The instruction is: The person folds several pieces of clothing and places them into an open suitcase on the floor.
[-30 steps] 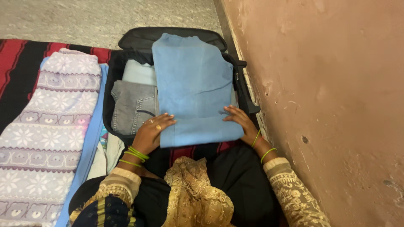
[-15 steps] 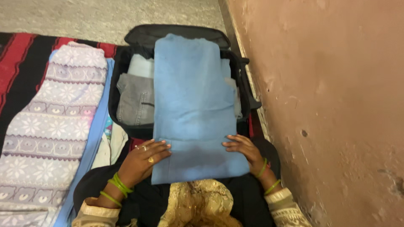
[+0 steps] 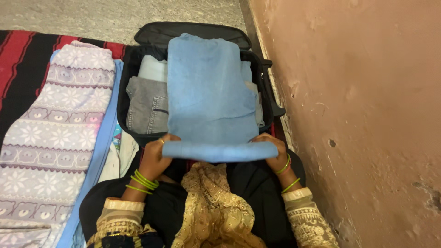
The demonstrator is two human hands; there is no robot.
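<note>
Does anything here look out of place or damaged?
Mostly the wall: its pinkish plaster is pitted, scuffed and stained. The blue garment overhangs the black suitcase at both ends; the left hand and right hand are rolling up its near edge.

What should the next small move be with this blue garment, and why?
Probably carry the lifted near edge forward and lay it over the rest of the blue garment. Both the left hand and the right hand grip that edge, already curled up, while the far part lies flat across the open black suitcase, overhanging its near rim.
</note>
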